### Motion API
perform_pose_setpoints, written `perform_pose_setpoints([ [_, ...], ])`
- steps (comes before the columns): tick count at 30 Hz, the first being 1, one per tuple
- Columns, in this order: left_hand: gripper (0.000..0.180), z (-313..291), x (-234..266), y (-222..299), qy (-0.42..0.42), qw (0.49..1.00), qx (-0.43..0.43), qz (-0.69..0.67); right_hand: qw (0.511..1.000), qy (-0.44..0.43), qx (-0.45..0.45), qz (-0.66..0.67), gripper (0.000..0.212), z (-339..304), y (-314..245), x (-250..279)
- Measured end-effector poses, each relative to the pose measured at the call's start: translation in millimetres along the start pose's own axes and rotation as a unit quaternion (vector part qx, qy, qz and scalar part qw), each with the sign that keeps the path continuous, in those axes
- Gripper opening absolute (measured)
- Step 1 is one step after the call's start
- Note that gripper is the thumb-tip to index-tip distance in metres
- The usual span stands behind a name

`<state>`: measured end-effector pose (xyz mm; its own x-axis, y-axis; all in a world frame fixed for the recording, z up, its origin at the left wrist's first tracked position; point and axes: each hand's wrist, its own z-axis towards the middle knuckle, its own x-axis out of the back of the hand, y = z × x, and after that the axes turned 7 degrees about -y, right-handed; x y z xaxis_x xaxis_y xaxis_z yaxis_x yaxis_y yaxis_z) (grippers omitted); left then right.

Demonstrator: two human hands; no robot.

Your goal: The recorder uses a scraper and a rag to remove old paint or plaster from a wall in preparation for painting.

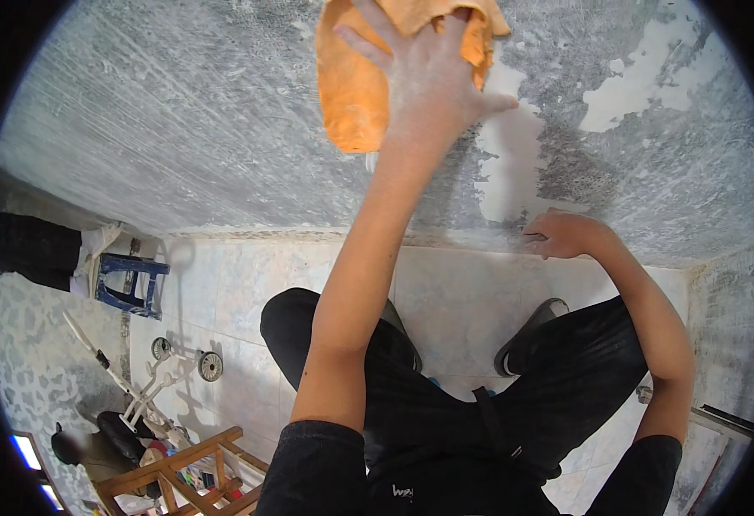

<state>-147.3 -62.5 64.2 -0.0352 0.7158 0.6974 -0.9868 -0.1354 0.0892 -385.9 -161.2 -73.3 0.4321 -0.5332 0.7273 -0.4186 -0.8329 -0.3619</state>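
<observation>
My left hand (433, 73) reaches up to the grey wall with its fingers spread, lying over an orange cloth (351, 107). The cloth is bunched under the palm and flat against the wall; a fold of it covers some fingertips. Pale dust coats this hand. Down near the foot of the wall, my right hand (570, 234) is closed with its fingers curled. A small dark edge shows at its fingertips, too little to name. White patches (506, 163) with ragged outlines mark the wall between the two hands.
Pale floor tiles (446, 284) meet the wall below my hands. To the left are a blue stool (132, 284), a white wheeled frame (149, 391) and a wooden frame (179, 473). Another person (93, 447) is at the lower left. A side wall (729, 318) closes the right.
</observation>
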Motion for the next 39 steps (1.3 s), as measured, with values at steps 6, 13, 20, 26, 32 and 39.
perform_pose_setpoints([
  [6, 0.089, -5, 0, 10, -0.033, 0.995, -0.027, -0.092, 1.0, -0.008, -0.014, 0.015, 0.05, -3, -2, 8],
  [13, 0.088, 3, 30, 21, -0.07, 0.997, 0.009, -0.023, 0.999, 0.033, 0.03, 0.012, 0.051, -3, 23, 4],
  [20, 0.117, 18, 51, -25, 0.013, 0.995, 0.032, 0.094, 0.997, -0.016, -0.019, 0.07, 0.053, -14, 29, 3],
  [26, 0.146, 21, 53, -109, 0.102, 0.98, -0.082, 0.153, 0.997, 0.018, 0.005, 0.073, 0.052, -11, 39, -2],
  [32, 0.15, 15, 49, -129, 0.107, 0.989, -0.012, 0.101, 0.993, -0.031, 0.002, 0.118, 0.051, -11, 27, 6],
  [39, 0.147, 13, 55, -110, 0.038, 0.988, -0.009, 0.152, 0.997, 0.009, 0.001, 0.076, 0.05, -11, 32, -1],
])
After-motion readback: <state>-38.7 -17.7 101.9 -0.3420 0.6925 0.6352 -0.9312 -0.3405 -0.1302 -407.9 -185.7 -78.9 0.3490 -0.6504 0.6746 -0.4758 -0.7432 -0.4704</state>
